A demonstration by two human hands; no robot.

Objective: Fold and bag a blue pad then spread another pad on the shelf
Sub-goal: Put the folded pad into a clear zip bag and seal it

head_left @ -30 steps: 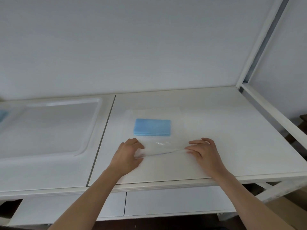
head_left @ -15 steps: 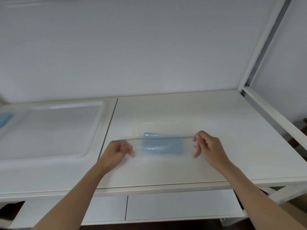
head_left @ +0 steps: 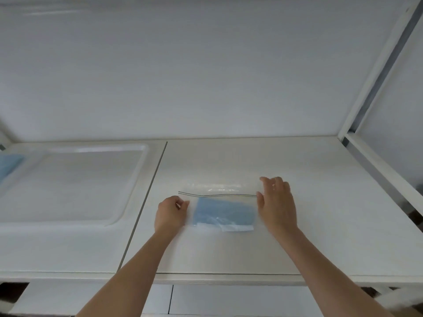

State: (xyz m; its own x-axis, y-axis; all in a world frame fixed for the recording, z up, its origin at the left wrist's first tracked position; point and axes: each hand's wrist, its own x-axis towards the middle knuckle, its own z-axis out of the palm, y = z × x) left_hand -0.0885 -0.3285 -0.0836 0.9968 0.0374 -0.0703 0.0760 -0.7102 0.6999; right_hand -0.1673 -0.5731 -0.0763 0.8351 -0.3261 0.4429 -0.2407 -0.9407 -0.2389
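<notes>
A folded blue pad (head_left: 223, 212) lies inside a clear zip bag (head_left: 215, 186) on the white shelf (head_left: 309, 161). The bag's zip line runs left to right just beyond the pad. My left hand (head_left: 170, 215) pinches the bag's left edge with curled fingers. At the right end of the zip, my right hand (head_left: 275, 202) has its fingers stretched out and its thumb at the zip line. A second blue pad (head_left: 9, 165) shows at the far left edge, partly cut off by the frame.
A shallow white tray (head_left: 137, 175) fills the left part of the shelf, with the second pad at its left end. A seam (head_left: 146, 197) separates it from the panel under the bag. A white frame post (head_left: 375, 72) rises at the right. The front edge is near my forearms.
The bag with the pad was lifted from the shelf, turned over so the zip faces away from me, and now lies flat. My right hand's fingers have opened out.
</notes>
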